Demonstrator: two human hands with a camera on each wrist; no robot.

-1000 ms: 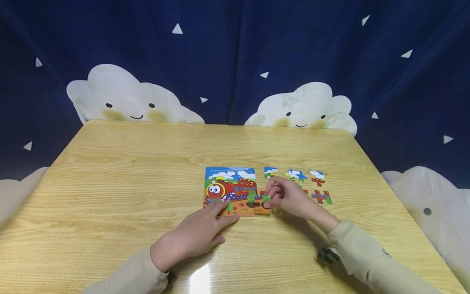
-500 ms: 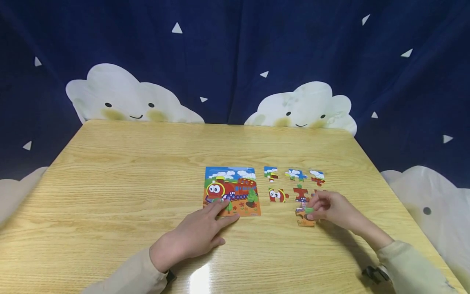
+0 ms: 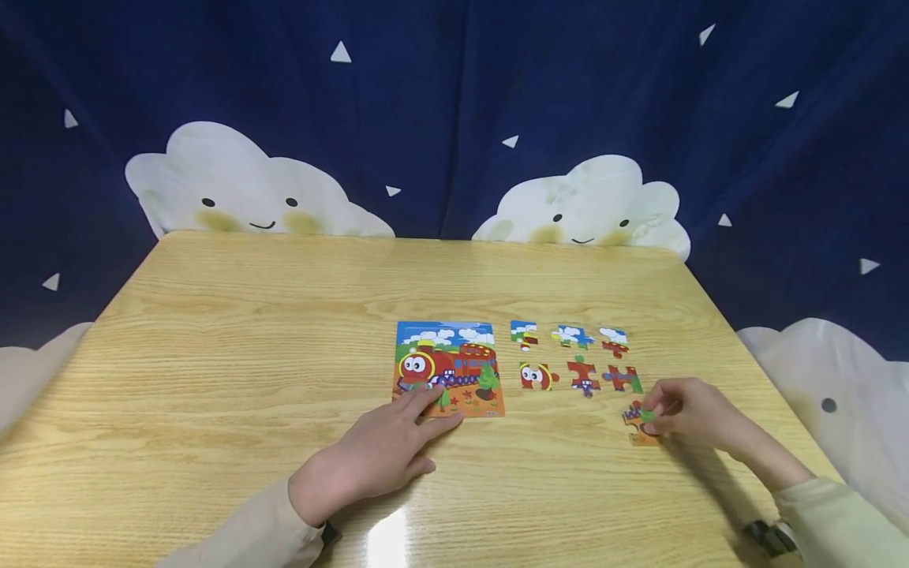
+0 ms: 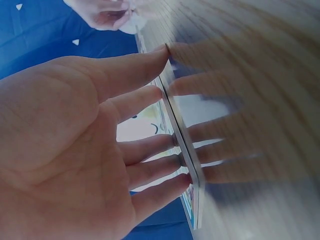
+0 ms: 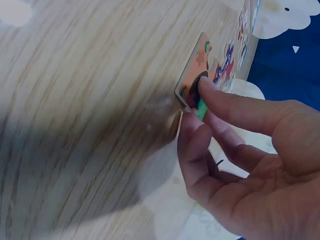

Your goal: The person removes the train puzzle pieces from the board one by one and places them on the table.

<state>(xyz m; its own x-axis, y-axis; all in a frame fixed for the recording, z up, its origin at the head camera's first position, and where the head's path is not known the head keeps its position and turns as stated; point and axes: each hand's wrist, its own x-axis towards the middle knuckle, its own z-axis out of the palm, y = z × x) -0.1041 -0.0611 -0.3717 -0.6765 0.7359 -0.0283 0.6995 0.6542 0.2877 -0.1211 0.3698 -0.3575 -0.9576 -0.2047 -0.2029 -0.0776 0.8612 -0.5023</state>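
My right hand [image 3: 699, 414] pinches an orange, green and blue jigsaw piece [image 3: 639, 435] between thumb and fingers, at the right of the table. In the right wrist view the jigsaw piece [image 5: 194, 75] is tilted, close over the wood; its far end lies under the fingertips. My left hand [image 3: 376, 450] rests its straight, spread fingers on the lower left of a train picture board [image 3: 443, 347]. From the left wrist, the edge of the board [image 4: 196, 210] shows at the fingertips, with the palm raised off the table.
Between the board and my right hand, loose jigsaw pieces lie in two rows, among them an eyed train-face piece [image 3: 534, 376] and a cloud piece [image 3: 572, 338]. The wooden table [image 3: 248, 315] ends at a dark blue curtain [image 3: 426, 95] with white clouds.
My right hand has carried the jigsaw piece rightward, from the board's right edge, past the lower row, to the right of the table. My left hand and the board have stayed put.
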